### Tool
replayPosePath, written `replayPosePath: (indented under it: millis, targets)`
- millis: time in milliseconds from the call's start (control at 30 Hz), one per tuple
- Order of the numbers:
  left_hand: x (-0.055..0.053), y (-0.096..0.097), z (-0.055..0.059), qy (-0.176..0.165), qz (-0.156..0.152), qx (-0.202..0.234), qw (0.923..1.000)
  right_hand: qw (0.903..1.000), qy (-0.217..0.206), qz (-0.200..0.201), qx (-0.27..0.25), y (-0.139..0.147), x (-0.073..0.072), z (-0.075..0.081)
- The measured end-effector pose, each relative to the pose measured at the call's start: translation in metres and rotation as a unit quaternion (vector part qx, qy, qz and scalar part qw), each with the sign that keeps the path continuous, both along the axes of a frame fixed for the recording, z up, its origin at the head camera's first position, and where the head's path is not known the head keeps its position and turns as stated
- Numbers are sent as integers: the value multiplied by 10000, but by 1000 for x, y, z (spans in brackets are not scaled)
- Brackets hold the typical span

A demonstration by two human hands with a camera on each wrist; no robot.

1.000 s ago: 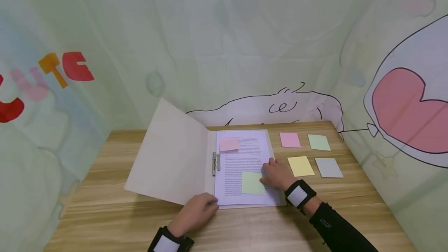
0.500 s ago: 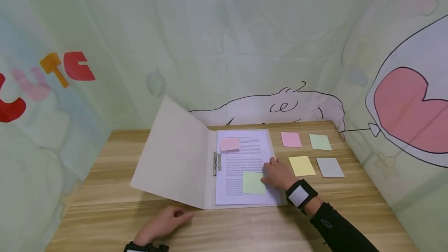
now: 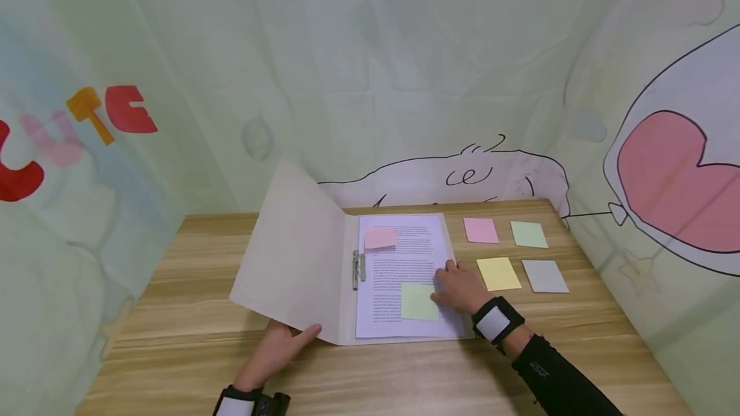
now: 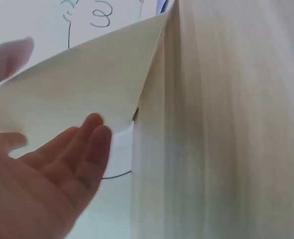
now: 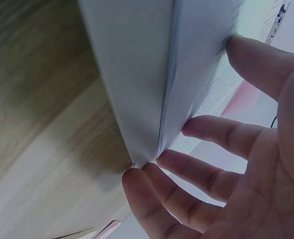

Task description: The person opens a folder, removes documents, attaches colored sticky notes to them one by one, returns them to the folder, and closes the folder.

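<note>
A pale cardboard folder stands open on the table, its cover (image 3: 289, 262) tilted up at the left. My left hand (image 3: 277, 346) is at the cover's lower edge, fingers behind it and thumb in front. In the left wrist view its fingers (image 4: 84, 149) extend along the outer face of the cover. My right hand (image 3: 460, 289) rests on the right edge of the printed sheets (image 3: 399, 268). Its thumb touches a green sticky note (image 3: 419, 302), and the other fingertips (image 5: 169, 159) lie along the paper and folder edges. A pink sticky note (image 3: 379, 237) is higher on the page.
Right of the folder lie pink (image 3: 480, 230), green (image 3: 528, 235), yellow (image 3: 498, 274) and grey (image 3: 545, 277) sticky notes. A metal clip (image 3: 355, 269) sits at the folder's spine. Printed curtains (image 3: 370, 82) enclose the wooden table (image 3: 173, 339).
My left hand has left the folder's bottom edge, swung left, then come up to the cover with its fingers behind. The cover has risen and tilted rightward. My right hand has stayed in place.
</note>
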State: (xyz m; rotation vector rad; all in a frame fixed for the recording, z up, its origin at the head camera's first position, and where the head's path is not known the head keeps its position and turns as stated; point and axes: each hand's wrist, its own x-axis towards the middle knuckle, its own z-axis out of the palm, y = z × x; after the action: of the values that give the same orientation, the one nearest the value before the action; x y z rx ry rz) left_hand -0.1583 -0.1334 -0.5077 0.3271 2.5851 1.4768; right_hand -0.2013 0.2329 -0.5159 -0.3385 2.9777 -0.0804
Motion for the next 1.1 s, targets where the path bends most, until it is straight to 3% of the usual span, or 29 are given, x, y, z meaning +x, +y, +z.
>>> replayPosePath:
  millis: [133,233,467,633,767,867,1000,1100]
  targets:
    - [0,11,4,435,-71,155,9989,10000,-5,25,-3,-1,0,1]
    - [-2,19,7,694,-349,293,9966,10000,-12,18,1,-1,0,1]
    - [-6,36,14,1251,-913,-131,9878,10000,-8,-26,-41,0,1,1]
    - [-6,43,16,1416,-1109,-467,9826,9997,136,140,-170,4,1,-4]
    - [-8,51,16,1326,-1344,-826,9785,9993,151,242,-237,8,0,-6]
    - [-10,57,14,1304,-1553,-1001,9741,9982,56,162,-570,11,0,-2]
    - [-14,63,11,1407,-1798,-1003,9684,9955,-18,61,-944,14,-1,3]
    - [-17,67,8,1390,-1939,-1053,9654,9947,73,220,-999,18,-1,5]
